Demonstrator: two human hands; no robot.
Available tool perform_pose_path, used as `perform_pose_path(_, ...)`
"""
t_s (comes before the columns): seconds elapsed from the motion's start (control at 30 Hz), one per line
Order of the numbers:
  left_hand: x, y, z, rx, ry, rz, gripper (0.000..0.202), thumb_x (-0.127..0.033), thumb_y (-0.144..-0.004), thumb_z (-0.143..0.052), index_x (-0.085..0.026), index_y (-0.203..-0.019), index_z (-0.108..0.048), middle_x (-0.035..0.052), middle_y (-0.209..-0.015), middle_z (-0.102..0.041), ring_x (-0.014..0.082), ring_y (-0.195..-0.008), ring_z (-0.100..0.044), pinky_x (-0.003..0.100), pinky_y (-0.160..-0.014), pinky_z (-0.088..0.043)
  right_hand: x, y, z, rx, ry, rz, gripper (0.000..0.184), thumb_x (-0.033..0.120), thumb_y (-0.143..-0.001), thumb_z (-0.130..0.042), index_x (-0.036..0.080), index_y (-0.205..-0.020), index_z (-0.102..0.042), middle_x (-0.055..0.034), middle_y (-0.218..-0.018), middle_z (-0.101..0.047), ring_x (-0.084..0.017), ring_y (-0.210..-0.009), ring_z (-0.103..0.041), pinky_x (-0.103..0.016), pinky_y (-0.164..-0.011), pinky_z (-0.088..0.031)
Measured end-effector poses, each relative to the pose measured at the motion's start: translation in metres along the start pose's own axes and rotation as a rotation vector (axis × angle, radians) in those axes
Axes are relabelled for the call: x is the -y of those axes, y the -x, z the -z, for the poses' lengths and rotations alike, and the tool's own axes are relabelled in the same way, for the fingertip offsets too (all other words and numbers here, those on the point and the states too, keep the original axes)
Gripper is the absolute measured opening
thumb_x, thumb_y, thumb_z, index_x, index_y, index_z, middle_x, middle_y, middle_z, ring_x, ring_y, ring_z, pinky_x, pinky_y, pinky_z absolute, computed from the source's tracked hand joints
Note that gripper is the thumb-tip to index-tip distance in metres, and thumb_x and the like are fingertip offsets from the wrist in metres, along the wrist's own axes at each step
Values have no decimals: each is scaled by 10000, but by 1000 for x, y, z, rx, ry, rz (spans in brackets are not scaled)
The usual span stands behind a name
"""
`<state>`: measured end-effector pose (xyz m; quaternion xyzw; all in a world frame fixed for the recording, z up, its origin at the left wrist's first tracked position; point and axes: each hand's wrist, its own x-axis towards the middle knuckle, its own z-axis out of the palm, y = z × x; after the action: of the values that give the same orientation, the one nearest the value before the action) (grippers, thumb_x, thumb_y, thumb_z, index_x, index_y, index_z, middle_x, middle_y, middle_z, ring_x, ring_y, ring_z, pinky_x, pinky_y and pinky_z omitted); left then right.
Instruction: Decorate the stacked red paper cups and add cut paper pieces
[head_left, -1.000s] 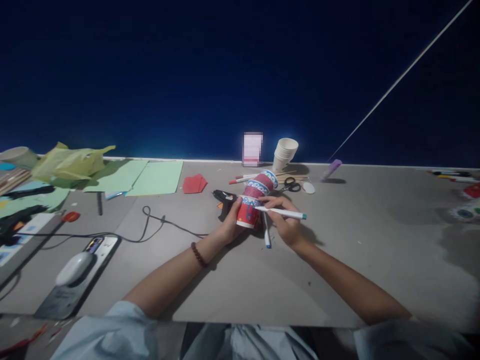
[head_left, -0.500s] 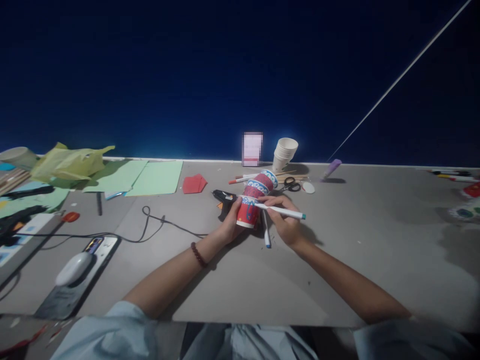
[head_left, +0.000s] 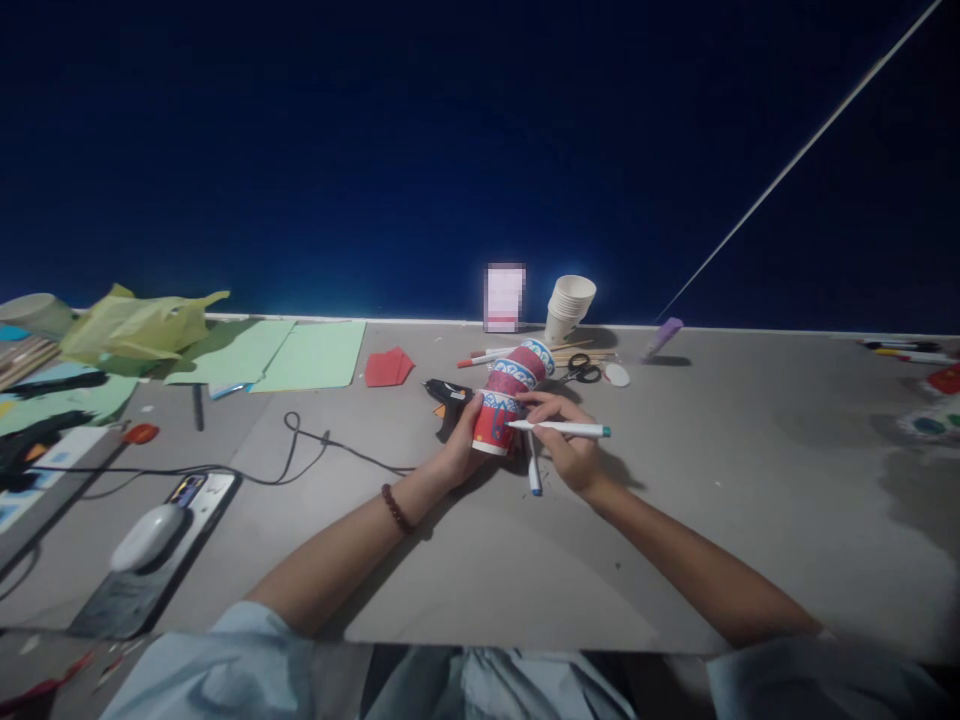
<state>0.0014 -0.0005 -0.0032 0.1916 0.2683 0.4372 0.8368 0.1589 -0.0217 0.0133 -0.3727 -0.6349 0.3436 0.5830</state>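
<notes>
From far off I see the table (head_left: 480, 590) under my 2 hands. My left hand (head_left: 460, 450) curls around the near end of the red cups (head_left: 511, 385). My right hand (head_left: 574, 447) is at their right side. The red cups tilt away from me. Past my grip stand the white cups (head_left: 568, 308). Just beyond my left hand is the glue gun (head_left: 450, 398). My right hand pinches a pen (head_left: 579, 429), its tip at the red cups.

- Two hands: one left hand (head_left: 459, 452), one right hand (head_left: 576, 455)
- Two white markers (head_left: 571, 429) by the hands
- One red-and-blue cup stack (head_left: 511, 384)
- One white cup stack (head_left: 568, 308)
- One pair of scissors (head_left: 587, 373) nearby
- One yellow bag (head_left: 142, 328)
- One power strip (head_left: 79, 455)
</notes>
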Motion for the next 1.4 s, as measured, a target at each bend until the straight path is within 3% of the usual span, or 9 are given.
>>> perform_pose_path(0.2, 2, -3, 5, 16, -5, 3, 587, -558, -962, -339, -77, -997, -675, 96, -697, -696, 189, -545, -616, 294, -518, -462, 0, 0, 0, 30, -8, -8, 89, 162, -763, -609, 235, -722, -638, -83, -1044, -726, -293, -1103, -641, -491, -961, -495)
perform_pose_path(0.4, 0, -1, 0, 19, 10, 0, 542, -566, -932, -433, -86, -1016, -673, 99, -736, -709, 200, -613, -650, 290, -583, -482, 4, 0, 0, 43, 19, -16, 97, 146, -727, -603, 230, -688, -633, -90, -1070, -712, -290, -1089, -643, -491, -968, -491)
perform_pose_path(0.73, 3, -5, 9, 29, 15, 14, 573, -610, -911, -443, -87, -955, -673, 94, -694, -695, 199, -578, -637, 287, -528, -470, 7, 0, -2, 76, 59, 8, 111, 137, -718, -595, 229, -679, -642, -92, -1049, -702, -283, -1125, -620, -469, -957, -500)
perform_pose_path(1.4, 0, 1, 1, 54, -77, -30, 578, -605, -888, -495, -73, -1030, -672, 84, -664, -682, 179, -540, -619, 270, -524, -464, -1, -1, -1, -53, -39, 54, 73, 174, -838, -586, 223, -795, -620, -69, -952, -745, -247, -982, -699, -416, -856, -524)
